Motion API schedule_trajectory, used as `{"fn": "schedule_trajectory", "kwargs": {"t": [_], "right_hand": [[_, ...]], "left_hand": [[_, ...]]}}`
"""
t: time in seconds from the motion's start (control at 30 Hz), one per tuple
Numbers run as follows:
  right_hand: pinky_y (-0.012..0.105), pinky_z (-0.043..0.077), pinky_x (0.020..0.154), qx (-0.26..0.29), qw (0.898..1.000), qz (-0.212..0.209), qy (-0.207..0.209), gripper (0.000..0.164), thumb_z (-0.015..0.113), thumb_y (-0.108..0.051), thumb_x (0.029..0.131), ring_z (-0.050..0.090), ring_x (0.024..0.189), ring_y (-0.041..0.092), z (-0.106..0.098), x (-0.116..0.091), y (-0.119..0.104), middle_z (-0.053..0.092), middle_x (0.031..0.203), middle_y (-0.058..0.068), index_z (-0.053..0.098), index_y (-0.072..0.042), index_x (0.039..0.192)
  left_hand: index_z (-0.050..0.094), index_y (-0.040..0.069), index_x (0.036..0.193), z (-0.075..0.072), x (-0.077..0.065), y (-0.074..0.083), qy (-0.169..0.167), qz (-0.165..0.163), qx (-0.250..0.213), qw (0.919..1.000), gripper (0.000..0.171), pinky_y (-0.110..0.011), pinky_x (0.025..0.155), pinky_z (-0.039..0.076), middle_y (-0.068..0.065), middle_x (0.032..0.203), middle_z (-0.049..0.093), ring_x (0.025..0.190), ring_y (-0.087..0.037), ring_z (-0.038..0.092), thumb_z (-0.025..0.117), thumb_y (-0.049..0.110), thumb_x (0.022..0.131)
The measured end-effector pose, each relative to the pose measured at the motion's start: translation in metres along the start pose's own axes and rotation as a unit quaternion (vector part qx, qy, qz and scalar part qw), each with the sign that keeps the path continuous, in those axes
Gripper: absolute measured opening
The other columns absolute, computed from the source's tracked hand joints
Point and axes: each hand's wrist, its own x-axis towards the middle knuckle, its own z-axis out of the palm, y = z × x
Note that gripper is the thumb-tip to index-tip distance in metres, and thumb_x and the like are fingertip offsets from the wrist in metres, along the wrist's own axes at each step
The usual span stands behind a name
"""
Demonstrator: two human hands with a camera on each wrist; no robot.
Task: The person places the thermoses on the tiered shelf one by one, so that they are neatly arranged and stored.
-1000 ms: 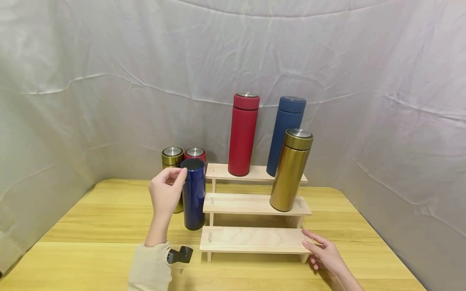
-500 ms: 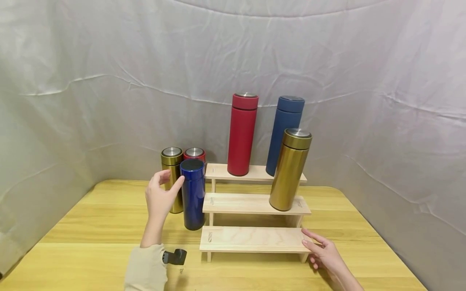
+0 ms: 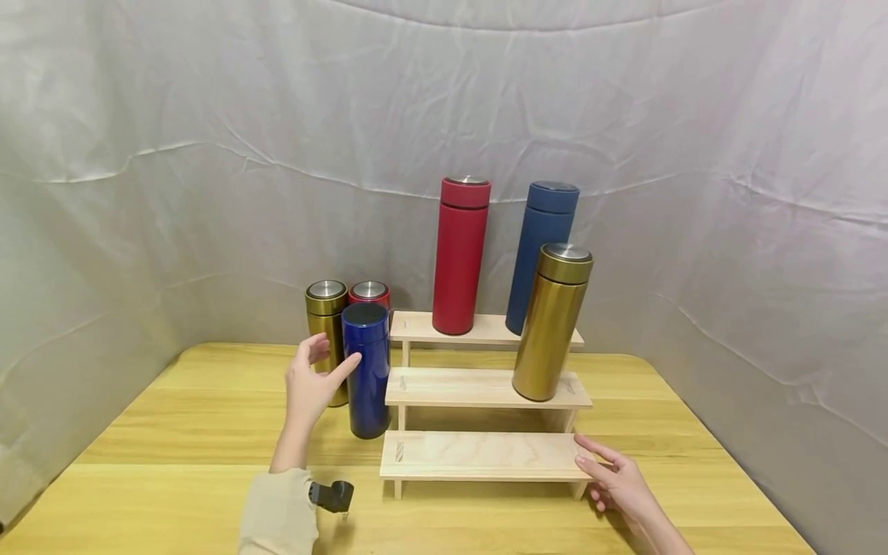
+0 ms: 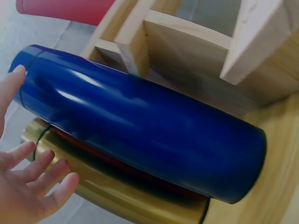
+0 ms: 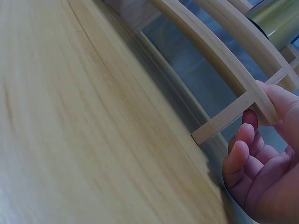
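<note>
Head view: within the last second the left hand point(image 3: 308, 385) has opened out and dropped from lid height to beside the upper body of the glossy blue bottle point(image 3: 370, 385). Its fingers are spread, thumb well apart; the thumb overlaps the bottle (contact cannot be told, wrist view included). Bottle unmoved: upright on the desk point(image 3: 208, 432), just left of the wooden stand point(image 3: 451, 388), in front of a gold bottle point(image 3: 331, 331) and a short red bottle point(image 3: 370, 290). Right hand point(image 3: 620, 486) unchanged, thumb and fingers pinching the right end of the lowest board point(image 3: 479, 455). Judgement: the wider, lower hand suits a grip round the bottle's side, but no hold is made; the stand seems steadied.
</note>
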Motion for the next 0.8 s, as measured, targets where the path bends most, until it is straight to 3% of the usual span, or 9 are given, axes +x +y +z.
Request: {"fn": "schedule_trajectory", "kwargs": {"t": [0.07, 0.13, 0.23, 0.3, 0.4, 0.43, 0.67, 0.8], "right_hand": [[0.018, 0.041, 0.041, 0.002, 1.0, -0.006, -0.002, 0.031, 0.06, -0.018, 0.085, 0.047, 0.045, 0.006, 0.0, 0.0, 0.0, 0.055, 0.062, 0.002, 0.059, -0.048, 0.095], [0.018, 0.041, 0.04, 0.005, 1.0, -0.008, 0.004, 0.032, 0.061, -0.017, 0.085, 0.046, 0.044, 0.006, 0.001, 0.0, 0.001, 0.052, 0.06, 0.001, 0.06, -0.048, 0.095], [0.019, 0.041, 0.039, 0.007, 1.0, -0.014, 0.008, 0.033, 0.061, -0.016, 0.085, 0.046, 0.043, 0.006, 0.001, 0.001, 0.002, 0.049, 0.057, -0.001, 0.06, -0.048, 0.095], [0.019, 0.041, 0.039, 0.006, 1.0, -0.012, 0.014, 0.033, 0.062, -0.017, 0.084, 0.045, 0.043, 0.006, 0.001, 0.001, 0.002, 0.05, 0.057, -0.001, 0.06, -0.048, 0.094], [0.018, 0.041, 0.039, 0.004, 1.0, -0.014, 0.01, 0.033, 0.061, -0.017, 0.085, 0.046, 0.043, 0.006, 0.001, 0.002, 0.003, 0.05, 0.057, -0.001, 0.06, -0.049, 0.095], [0.018, 0.041, 0.039, 0.004, 1.0, -0.012, 0.011, 0.033, 0.061, -0.018, 0.084, 0.046, 0.043, 0.006, 0.001, 0.002, 0.003, 0.05, 0.057, -0.001, 0.061, -0.05, 0.094], [0.019, 0.041, 0.04, 0.003, 1.0, -0.013, 0.004, 0.033, 0.061, -0.019, 0.085, 0.046, 0.044, 0.006, 0.0, 0.002, 0.002, 0.046, 0.054, -0.003, 0.06, -0.05, 0.095], [0.019, 0.041, 0.04, 0.002, 1.0, -0.01, 0.005, 0.033, 0.061, -0.019, 0.085, 0.045, 0.044, 0.006, 0.0, 0.002, 0.002, 0.045, 0.054, -0.003, 0.06, -0.05, 0.095]], "left_hand": [[0.045, 0.004, 0.124, 0.006, 0.004, -0.025, -0.001, 0.016, -0.007, 0.9999, 0.067, -0.036, 0.068, 0.049, -0.017, 0.112, 0.052, 0.099, -0.028, 0.049, 0.076, 0.029, 0.07], [0.045, 0.005, 0.124, 0.007, 0.004, -0.031, -0.012, 0.026, -0.029, 0.9992, 0.069, -0.035, 0.067, 0.049, -0.016, 0.112, 0.052, 0.098, -0.028, 0.05, 0.077, 0.03, 0.069], [0.044, 0.002, 0.123, 0.008, 0.0, -0.028, -0.022, 0.027, -0.052, 0.9981, 0.074, -0.039, 0.068, 0.049, -0.018, 0.112, 0.052, 0.098, -0.031, 0.05, 0.078, 0.033, 0.066], [0.042, -0.001, 0.123, 0.006, -0.005, -0.01, -0.03, 0.017, -0.052, 0.998, 0.078, -0.046, 0.073, 0.047, -0.021, 0.112, 0.051, 0.1, -0.035, 0.049, 0.078, 0.036, 0.065], [0.042, -0.002, 0.122, 0.007, -0.008, -0.004, -0.031, 0.002, -0.028, 0.9991, 0.078, -0.048, 0.077, 0.045, -0.021, 0.112, 0.05, 0.101, -0.036, 0.048, 0.078, 0.035, 0.065], [0.041, -0.003, 0.123, 0.007, -0.011, 0.005, -0.036, -0.009, -0.017, 0.9992, 0.078, -0.051, 0.079, 0.043, -0.022, 0.112, 0.05, 0.101, -0.037, 0.048, 0.078, 0.035, 0.066], [0.039, -0.002, 0.125, 0.008, -0.011, 0.007, -0.075, -0.052, -0.025, 0.9955, 0.073, -0.049, 0.085, 0.041, -0.022, 0.117, 0.048, 0.105, -0.036, 0.048, 0.079, 0.019, 0.067], [0.039, 0.001, 0.127, 0.01, -0.011, 0.005, -0.088, -0.055, -0.023, 0.9944, 0.073, -0.047, 0.085, 0.042, -0.022, 0.118, 0.049, 0.104, -0.034, 0.049, 0.079, 0.018, 0.067]]}}
